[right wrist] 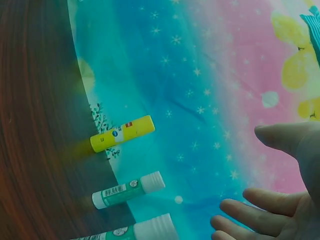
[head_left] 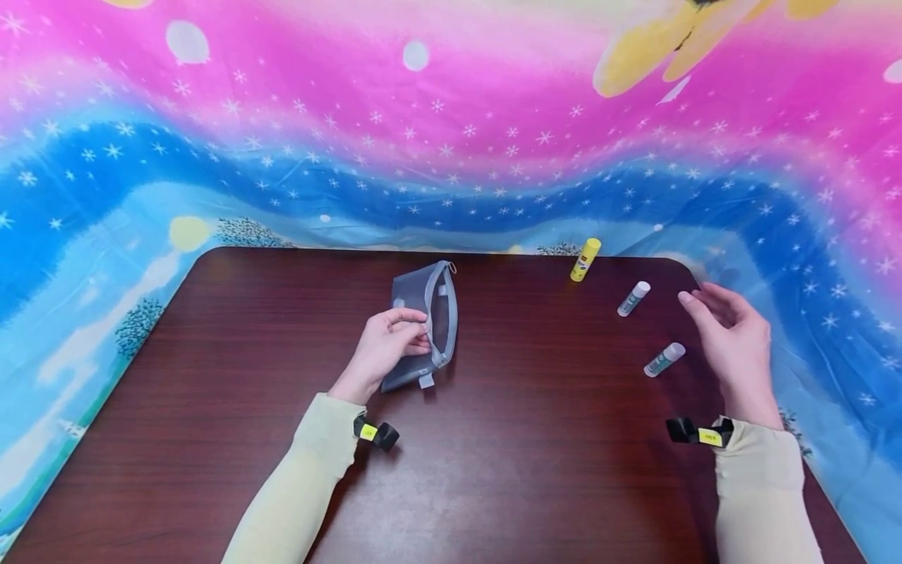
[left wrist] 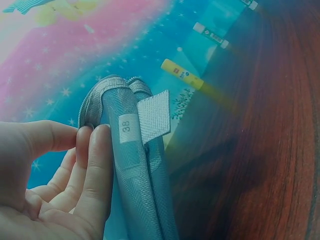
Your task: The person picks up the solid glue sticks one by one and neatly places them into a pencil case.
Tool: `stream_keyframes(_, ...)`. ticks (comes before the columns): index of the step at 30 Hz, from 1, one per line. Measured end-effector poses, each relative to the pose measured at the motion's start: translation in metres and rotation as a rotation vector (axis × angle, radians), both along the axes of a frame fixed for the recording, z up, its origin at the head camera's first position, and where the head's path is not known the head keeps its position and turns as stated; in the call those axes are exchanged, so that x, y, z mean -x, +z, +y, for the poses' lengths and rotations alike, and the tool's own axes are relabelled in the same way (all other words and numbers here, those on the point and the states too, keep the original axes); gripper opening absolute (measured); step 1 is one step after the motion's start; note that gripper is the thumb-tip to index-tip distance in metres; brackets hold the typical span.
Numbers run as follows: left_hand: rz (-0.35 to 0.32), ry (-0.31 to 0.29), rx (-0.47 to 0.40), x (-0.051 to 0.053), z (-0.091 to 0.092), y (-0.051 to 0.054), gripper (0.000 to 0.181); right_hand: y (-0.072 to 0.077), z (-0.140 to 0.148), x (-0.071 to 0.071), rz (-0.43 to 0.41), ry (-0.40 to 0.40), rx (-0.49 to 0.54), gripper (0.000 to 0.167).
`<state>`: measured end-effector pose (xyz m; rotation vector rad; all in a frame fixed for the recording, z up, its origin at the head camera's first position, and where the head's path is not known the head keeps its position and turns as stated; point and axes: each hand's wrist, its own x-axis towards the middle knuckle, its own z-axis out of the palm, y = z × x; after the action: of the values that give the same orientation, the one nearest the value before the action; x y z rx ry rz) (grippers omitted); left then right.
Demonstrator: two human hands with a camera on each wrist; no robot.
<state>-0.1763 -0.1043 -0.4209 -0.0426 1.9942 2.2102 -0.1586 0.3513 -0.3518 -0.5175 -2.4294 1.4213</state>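
Observation:
My left hand [head_left: 386, 345] pinches the near-left edge of a grey mesh zipper pouch [head_left: 409, 374], its mouth unzipped and gaping to the right. A tag marked 38 shows on the pouch [left wrist: 131, 150] in the left wrist view, with thumb and fingertips gripping the zipper edge. Over the table's right side, my right hand [head_left: 740, 345] holds nothing; thumb and fingers are spread apart. Left of it stand two white-capped glue sticks, the nearer glue stick [head_left: 664, 360] and the farther glue stick [head_left: 633, 299]. A yellow glue stick [head_left: 586, 260] stands upright by the back edge.
The dark wooden table [head_left: 493, 454] has rounded back corners. A pink and blue cloth [head_left: 338, 141] with snowflakes hangs behind it and along both sides. Black straps with small cameras [head_left: 384, 435] sit on both wrists.

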Motion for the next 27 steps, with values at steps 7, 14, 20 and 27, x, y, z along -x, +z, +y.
stream_keyframes(7,-0.002,-0.003,-0.004,0.0,0.0,-0.001,0.022,-0.007,0.006,-0.004,-0.004,0.051,-0.034,0.066)
stream_keyframes(14,-0.002,-0.004,-0.014,0.001,0.001,-0.001,0.022,-0.013,0.014,-0.009,-0.023,0.135,-0.025,0.069)
stream_keyframes(20,-0.001,-0.003,-0.009,0.001,0.001,0.0,0.021,-0.019,0.018,-0.013,-0.089,0.192,-0.064,0.075)
stream_keyframes(27,-0.003,-0.002,-0.006,0.0,0.001,0.0,0.022,-0.032,0.023,-0.017,-0.087,0.246,-0.113,0.076)
